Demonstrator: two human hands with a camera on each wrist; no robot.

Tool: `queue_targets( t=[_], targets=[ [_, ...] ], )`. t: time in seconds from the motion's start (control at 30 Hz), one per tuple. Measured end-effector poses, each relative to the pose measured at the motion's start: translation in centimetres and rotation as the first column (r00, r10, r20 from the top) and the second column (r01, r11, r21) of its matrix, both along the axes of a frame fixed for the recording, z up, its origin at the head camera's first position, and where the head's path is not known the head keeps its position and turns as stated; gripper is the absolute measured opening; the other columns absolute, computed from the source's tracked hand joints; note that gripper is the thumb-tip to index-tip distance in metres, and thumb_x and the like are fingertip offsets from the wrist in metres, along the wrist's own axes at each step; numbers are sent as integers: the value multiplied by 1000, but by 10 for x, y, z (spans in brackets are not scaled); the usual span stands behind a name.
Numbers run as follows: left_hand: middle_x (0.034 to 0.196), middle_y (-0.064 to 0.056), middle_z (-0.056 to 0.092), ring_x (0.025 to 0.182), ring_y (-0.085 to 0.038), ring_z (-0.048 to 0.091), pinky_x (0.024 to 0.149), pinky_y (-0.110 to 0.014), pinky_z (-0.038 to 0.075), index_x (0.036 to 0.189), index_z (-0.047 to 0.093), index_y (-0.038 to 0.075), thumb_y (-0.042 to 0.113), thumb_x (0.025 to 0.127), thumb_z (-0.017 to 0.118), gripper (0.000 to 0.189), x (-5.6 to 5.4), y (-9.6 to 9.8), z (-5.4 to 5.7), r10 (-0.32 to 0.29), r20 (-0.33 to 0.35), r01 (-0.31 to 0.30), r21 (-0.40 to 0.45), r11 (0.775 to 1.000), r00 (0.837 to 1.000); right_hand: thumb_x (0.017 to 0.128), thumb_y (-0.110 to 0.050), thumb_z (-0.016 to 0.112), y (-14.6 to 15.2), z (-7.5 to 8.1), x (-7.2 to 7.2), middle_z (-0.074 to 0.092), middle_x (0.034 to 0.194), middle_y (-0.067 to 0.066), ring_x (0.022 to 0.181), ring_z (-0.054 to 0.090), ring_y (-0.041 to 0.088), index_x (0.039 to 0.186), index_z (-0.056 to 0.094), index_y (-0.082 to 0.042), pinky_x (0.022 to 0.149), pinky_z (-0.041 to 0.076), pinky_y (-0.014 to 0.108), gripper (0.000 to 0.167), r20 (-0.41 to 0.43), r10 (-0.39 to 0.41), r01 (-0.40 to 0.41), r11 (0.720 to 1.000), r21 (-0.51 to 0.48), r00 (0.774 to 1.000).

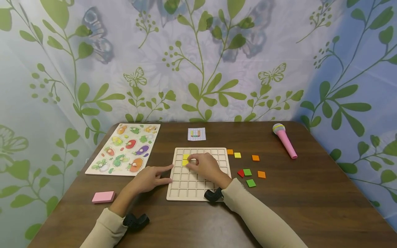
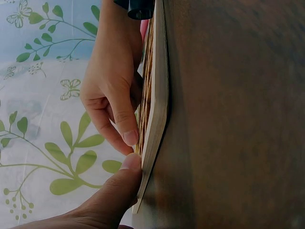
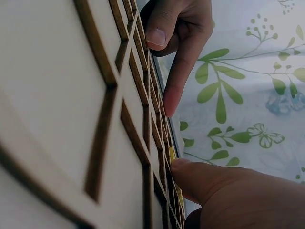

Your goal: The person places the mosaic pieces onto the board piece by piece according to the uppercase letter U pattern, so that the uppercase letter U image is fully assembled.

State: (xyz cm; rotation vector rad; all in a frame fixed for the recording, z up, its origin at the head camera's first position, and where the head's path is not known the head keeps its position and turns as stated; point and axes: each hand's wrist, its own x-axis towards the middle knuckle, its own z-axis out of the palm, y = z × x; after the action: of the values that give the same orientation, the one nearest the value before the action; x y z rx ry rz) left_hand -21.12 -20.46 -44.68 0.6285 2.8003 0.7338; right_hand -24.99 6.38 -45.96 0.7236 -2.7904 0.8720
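- Head view: the right hand (image 1: 207, 167) has thumb and forefinger nearly together, seemingly pinching the lower yellow tile (image 1: 185, 162) at the far left of the gridded board (image 1: 183, 193). A sideways slip could unseat the upper yellow tile (image 1: 186, 156) just beyond it.
- Also there, the left hand (image 1: 148, 178) holds nothing, thumb and forefinger spread against the board's left edge; pushing too hard could skid the board right, towards the red tile (image 1: 240, 173).
- Room on the worktop (image 1: 279, 213) is widest on the near and right sides; the vegetable puzzle (image 1: 124, 150) narrows the far left.
- Left wrist view: a thumb meets the board's edge, so pressing down unevenly might tilt it.
- Right wrist view: raised ridges border the cells; a tilted tile could catch on one.
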Motion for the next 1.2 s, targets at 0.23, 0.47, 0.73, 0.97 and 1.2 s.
queue_targets(
  t=[0.23,0.47,0.73,0.97,1.2],
  targets=[
    [57,8,39,51,-8,29,50,-27,27,150,54,30,54,91,72,65,-1,0,1,-5,-4,5,-6,1000,1000,95,-32,75,1,1,2,53,60,-12,51,42,5,111,79,-20,48,33,24,21,-6,4,-4,1000,-26,1000],
    [57,8,38,51,-8,29,49,-26,27,150,55,30,53,92,71,64,0,-1,1,-10,-14,10,-5,1000,1000,95,-30,75,1,1,2,52,59,-12,49,39,5,105,80,-20,48,31,24,16,-5,12,-12,999,-39,1000],
    [57,8,36,52,-8,29,49,-27,27,149,55,29,52,92,72,64,0,1,1,-6,-5,6,8,1000,1000,95,-29,75,4,2,1,54,60,-10,50,41,7,109,80,-18,50,34,25,19,34,20,-17,995,-96,999],
    [56,8,37,51,-8,28,49,-27,26,149,55,29,53,92,72,64,-1,3,2,-8,-15,8,-2,1000,1000,96,-29,74,18,16,0,52,57,-5,46,37,9,117,78,-15,49,35,28,25,98,12,4,987,-162,995],
    [56,8,36,51,-7,28,49,-26,26,150,55,31,53,92,72,64,0,1,1,0,-11,0,-9,1000,1000,97,-28,73,52,30,-5,48,56,-1,44,33,13,121,76,-12,51,33,31,29,141,-12,39,981,-190,990]
  ],
)
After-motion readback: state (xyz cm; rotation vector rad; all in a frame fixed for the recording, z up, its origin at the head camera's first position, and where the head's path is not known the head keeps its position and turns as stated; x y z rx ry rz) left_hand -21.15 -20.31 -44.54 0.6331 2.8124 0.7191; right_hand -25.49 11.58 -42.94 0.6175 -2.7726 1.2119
